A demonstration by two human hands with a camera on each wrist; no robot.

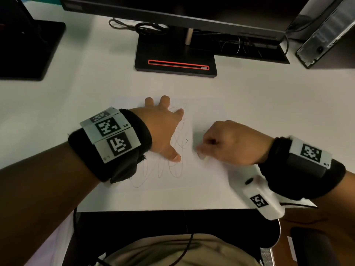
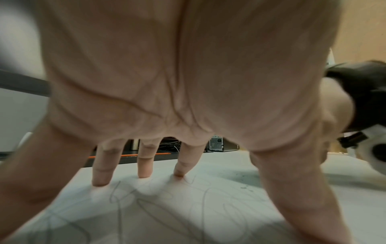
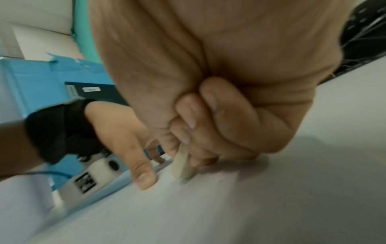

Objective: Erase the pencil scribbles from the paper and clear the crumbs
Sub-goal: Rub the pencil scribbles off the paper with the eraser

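Observation:
A white sheet of paper (image 1: 207, 110) lies on the desk, with looping pencil scribbles (image 1: 172, 167) on its left half. My left hand (image 1: 163, 129) is spread flat on the sheet, its fingertips (image 2: 179, 172) pressing down on the paper (image 2: 208, 198) over the scribbles (image 2: 129, 198). To its right, my right hand (image 1: 221, 144) pinches a pale eraser (image 3: 181, 166) with its lower end against the paper (image 3: 271, 189). Dark eraser crumbs (image 2: 243, 187) dot the sheet between the hands. In the head view the eraser is hidden by my fingers.
A monitor stand (image 1: 175, 60) with a red-edged slot stands behind the paper. A second black base (image 1: 28, 50) is at the back left, a computer case (image 1: 326, 33) at the back right, with cables (image 1: 146, 27) between. The desk's front edge (image 1: 172, 210) runs just below the sheet.

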